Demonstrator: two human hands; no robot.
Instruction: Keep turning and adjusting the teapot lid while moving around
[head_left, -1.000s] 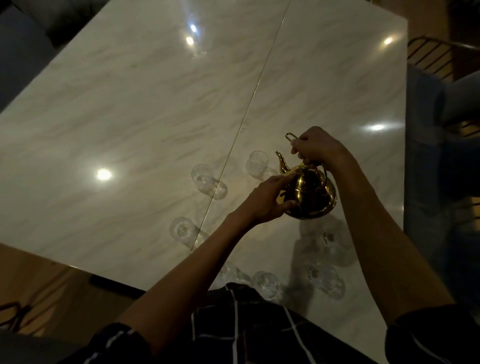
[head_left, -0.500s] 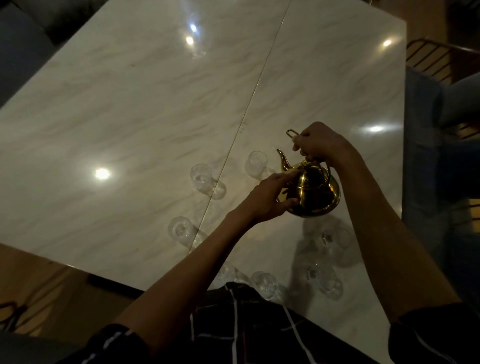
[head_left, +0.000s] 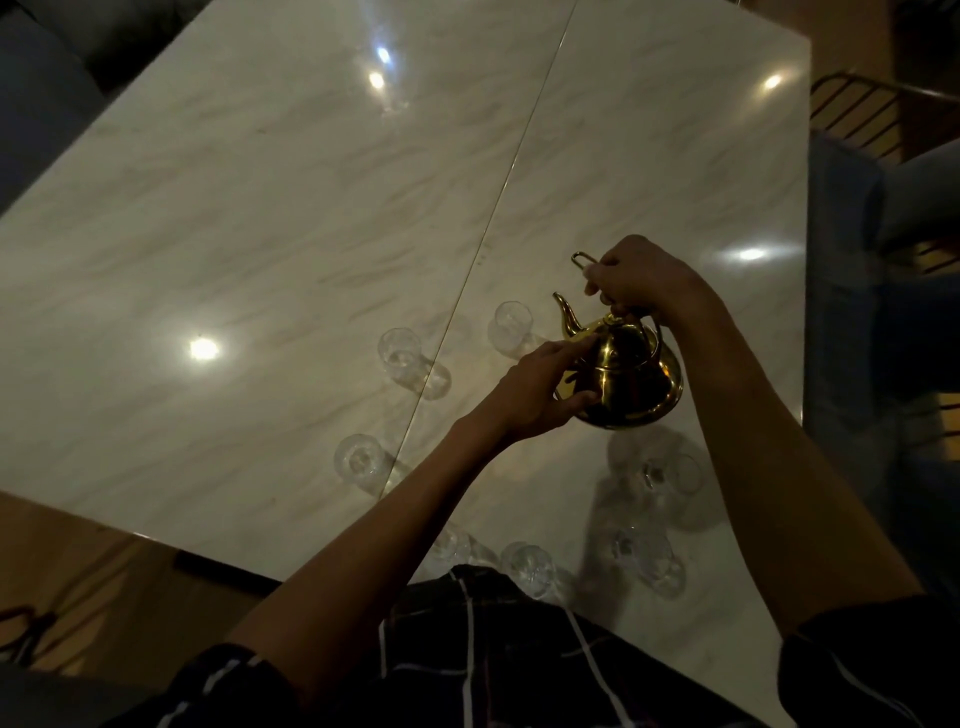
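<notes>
Marble counter (head_left: 260, 208), dim light, lamp glare spotting the surface. Six clear glasses are being seen ringed near the counter's near edge: leftmost glass (head_left: 360, 460) by the centre seam, a second glass (head_left: 402, 351) beyond it, a third glass (head_left: 511, 323) across the seam, further glasses (head_left: 530, 566) along the near edge and toward the right.

Left hand (head_left: 540, 389) is being pressed against the flank of the gold teapot (head_left: 631, 384); its grip is half-curled, thumb under the belly, forefinger laid along the shoulder by the spout.

The teapot is being held above the counter, inside the ring of glasses, spout pointing to the far left corner.

Right hand (head_left: 631, 280) is being closed round the teapot's top handle, grip tightly curled, the wire loop sticking out past the fingers.
</notes>
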